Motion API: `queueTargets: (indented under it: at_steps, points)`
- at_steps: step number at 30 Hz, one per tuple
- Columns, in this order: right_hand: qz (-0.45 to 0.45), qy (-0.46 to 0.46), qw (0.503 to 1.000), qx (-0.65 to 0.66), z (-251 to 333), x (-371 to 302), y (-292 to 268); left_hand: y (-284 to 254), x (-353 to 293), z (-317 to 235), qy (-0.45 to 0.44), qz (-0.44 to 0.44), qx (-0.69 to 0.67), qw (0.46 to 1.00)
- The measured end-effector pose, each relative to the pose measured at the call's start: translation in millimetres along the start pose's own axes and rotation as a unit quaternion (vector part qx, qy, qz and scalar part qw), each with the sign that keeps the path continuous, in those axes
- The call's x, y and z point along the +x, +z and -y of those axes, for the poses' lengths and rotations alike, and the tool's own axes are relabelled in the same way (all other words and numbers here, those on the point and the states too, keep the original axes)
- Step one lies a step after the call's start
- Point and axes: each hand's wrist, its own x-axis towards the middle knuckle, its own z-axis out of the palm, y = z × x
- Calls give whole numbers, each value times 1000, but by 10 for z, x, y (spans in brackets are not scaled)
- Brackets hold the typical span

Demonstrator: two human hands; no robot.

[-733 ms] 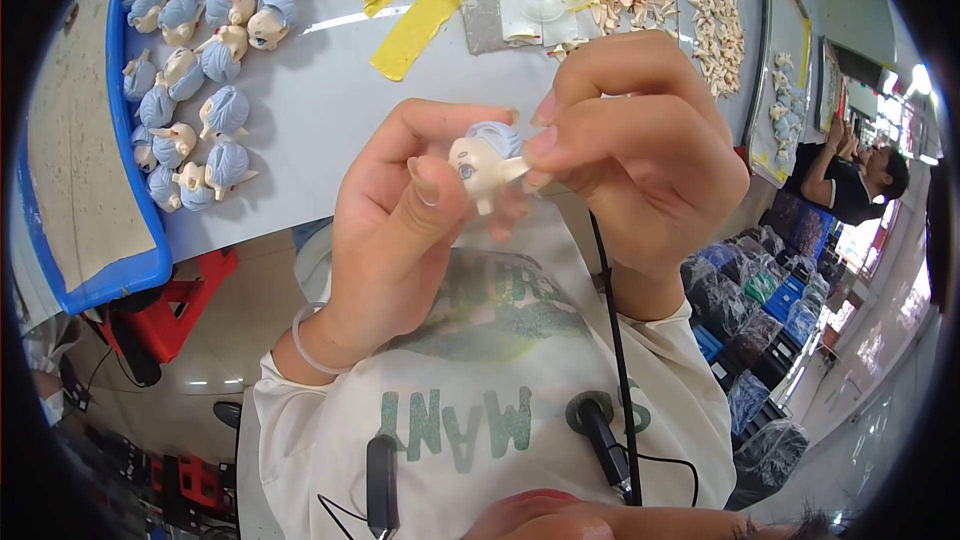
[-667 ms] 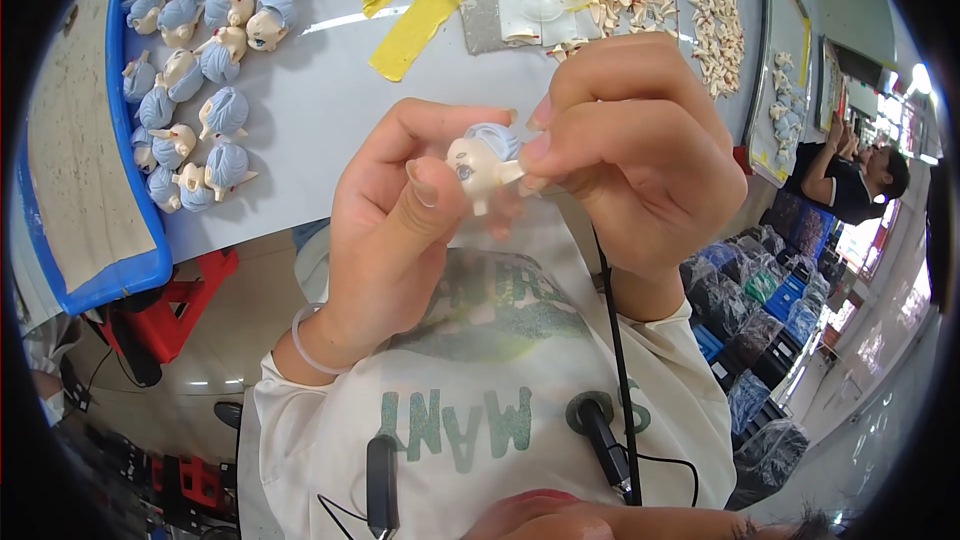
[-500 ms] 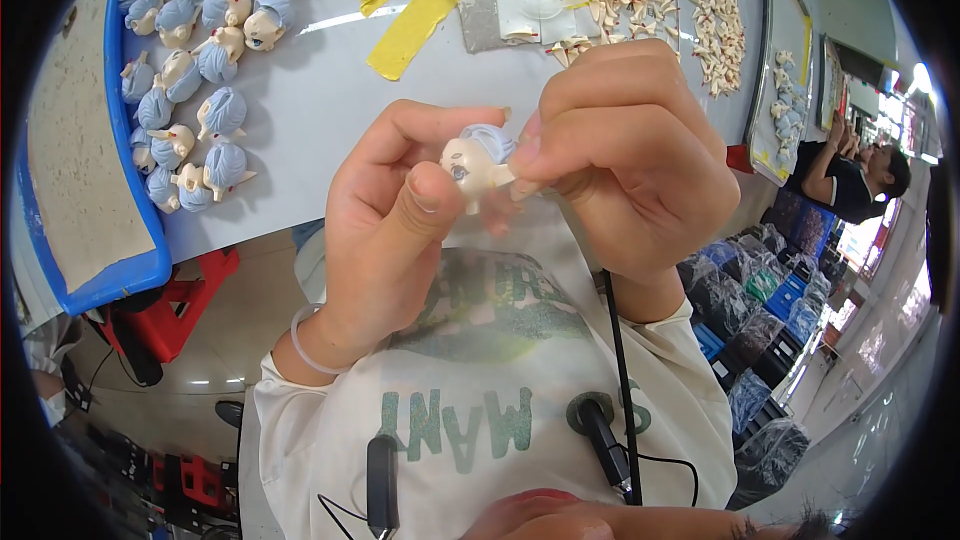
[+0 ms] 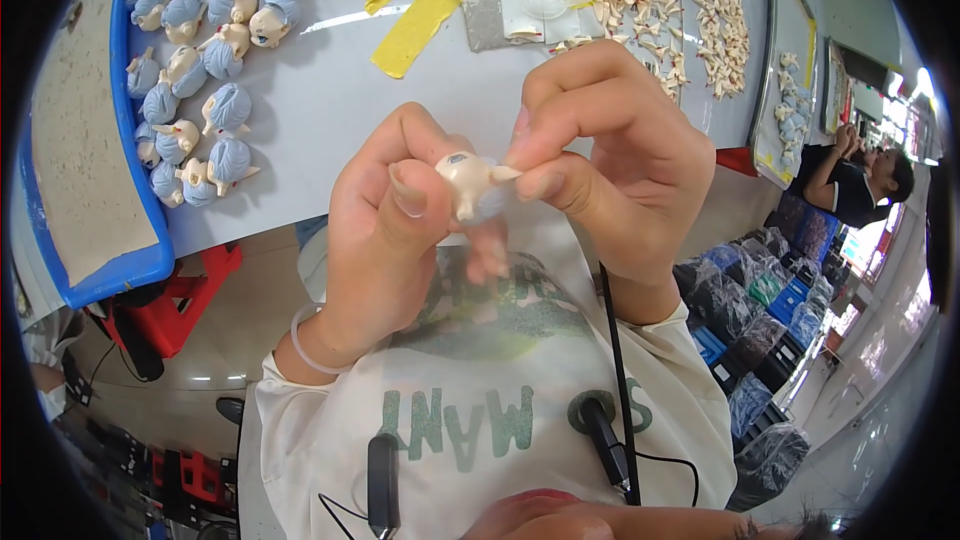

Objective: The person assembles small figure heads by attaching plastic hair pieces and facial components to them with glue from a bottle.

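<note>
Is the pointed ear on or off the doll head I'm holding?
On: the pointed ear meets the side of the doll head, near your right hand. Whether fully seated, I cannot tell.

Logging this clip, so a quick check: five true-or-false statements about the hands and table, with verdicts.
The left hand holds a small doll head. True.
The right hand touches the head's pointed ear. True.
A pale wristband circles the right wrist. False: the pale wristband is on the left.
The blue-rimmed tray is at the picture's right. False: the blue-rimmed tray is at its left.
Pale pointed pieces lie on the table beyond the right hand. True.
</note>
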Motion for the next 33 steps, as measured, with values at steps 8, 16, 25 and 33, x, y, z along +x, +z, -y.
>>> queueTargets:
  at_steps: [8, 16, 25, 33]
  points:
    - [-3, 36, 998, 56, -16, -12, 19, -21, 22, 13, -2, 34, 5, 999]
    - [-24, 73, 995, 63, 36, -44, -33, 32, 19, 36, 40, -21, 70, 997]
    - [7, 32, 998, 51, 8, -204, -114, 139, 8, 98, 39, -16, 139, 989]
    - [-287, 189, 939, 21, -124, -586, -921, 150, -21, 34, 117, -2, 279, 953]
